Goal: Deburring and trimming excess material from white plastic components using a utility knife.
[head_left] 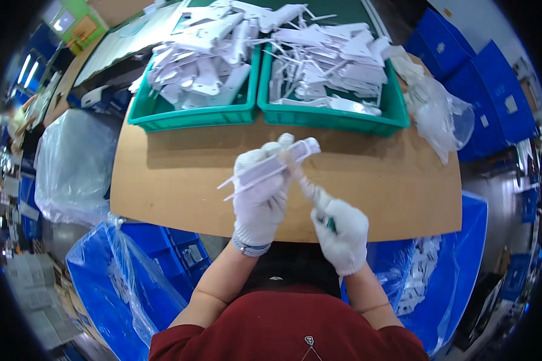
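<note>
In a white knit glove, my left hand (pixel 260 201) grips a long white plastic part (pixel 265 171), tilted up to the right above the table's front half. Two thin prongs stick out of its left end. My right hand (pixel 343 231), gloved as well, is closed around a small tool with a green handle (pixel 330 224), mostly hidden in the palm. Its finger reaches toward the part's right end and is smeared by motion; whether it touches cannot be made out. Beyond my hands, a left green crate (pixel 193 118) and a right green crate (pixel 334 122) hold heaped white plastic parts.
The brown tabletop (pixel 180 186) carries the crates. A clear plastic bag (pixel 436 117) lies at its right edge. Blue bins lined with plastic, a left one (pixel 90 265) and a right one (pixel 473 253), flank me below. More blue bins (pixel 488 90) stand far right; a bagged bundle (pixel 75 168) sits left.
</note>
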The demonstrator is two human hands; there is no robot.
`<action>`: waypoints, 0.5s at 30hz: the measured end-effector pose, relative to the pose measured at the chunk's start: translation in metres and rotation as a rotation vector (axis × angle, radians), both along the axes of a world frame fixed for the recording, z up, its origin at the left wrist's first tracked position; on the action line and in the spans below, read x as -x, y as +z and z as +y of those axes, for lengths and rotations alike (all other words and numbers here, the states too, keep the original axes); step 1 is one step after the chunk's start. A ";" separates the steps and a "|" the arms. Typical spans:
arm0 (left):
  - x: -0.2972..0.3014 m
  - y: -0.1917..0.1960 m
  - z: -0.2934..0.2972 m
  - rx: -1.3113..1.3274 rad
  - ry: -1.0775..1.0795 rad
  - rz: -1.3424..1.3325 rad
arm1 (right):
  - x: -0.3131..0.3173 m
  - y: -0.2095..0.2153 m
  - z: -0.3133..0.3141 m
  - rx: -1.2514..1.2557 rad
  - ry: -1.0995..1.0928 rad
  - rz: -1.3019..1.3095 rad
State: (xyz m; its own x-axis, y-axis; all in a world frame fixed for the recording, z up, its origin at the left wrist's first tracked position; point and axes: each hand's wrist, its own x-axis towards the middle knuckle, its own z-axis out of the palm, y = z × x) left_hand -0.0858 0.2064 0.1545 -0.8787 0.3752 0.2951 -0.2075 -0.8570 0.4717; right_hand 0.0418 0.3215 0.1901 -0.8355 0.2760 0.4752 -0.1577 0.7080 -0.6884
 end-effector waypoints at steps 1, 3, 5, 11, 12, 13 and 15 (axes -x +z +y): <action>-0.004 0.003 -0.001 -0.003 -0.022 -0.008 | 0.003 -0.001 0.008 0.052 -0.121 -0.023; -0.009 0.006 -0.003 0.014 -0.049 -0.116 | -0.002 0.001 0.012 0.104 -0.250 -0.047; -0.007 0.005 0.002 -0.046 -0.103 -0.077 | -0.010 0.008 0.004 0.028 -0.140 0.068; -0.008 -0.002 0.001 -0.014 -0.038 -0.028 | -0.003 -0.008 0.029 0.037 -0.276 0.041; -0.008 0.003 -0.001 -0.011 -0.044 -0.029 | -0.004 -0.018 0.042 -0.004 -0.325 -0.028; -0.012 0.012 -0.002 0.109 -0.087 -0.096 | -0.011 -0.023 0.054 -0.045 -0.376 -0.105; -0.015 0.016 -0.003 0.226 -0.125 -0.170 | -0.022 -0.021 0.067 -0.057 -0.408 -0.193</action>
State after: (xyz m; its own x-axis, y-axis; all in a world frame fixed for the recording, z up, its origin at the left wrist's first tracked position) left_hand -0.0709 0.2037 0.1702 -0.8514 0.5226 0.0441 -0.3969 -0.6970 0.5972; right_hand 0.0633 0.3890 0.1688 -0.7388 0.5789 0.3451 0.2697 0.7232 -0.6358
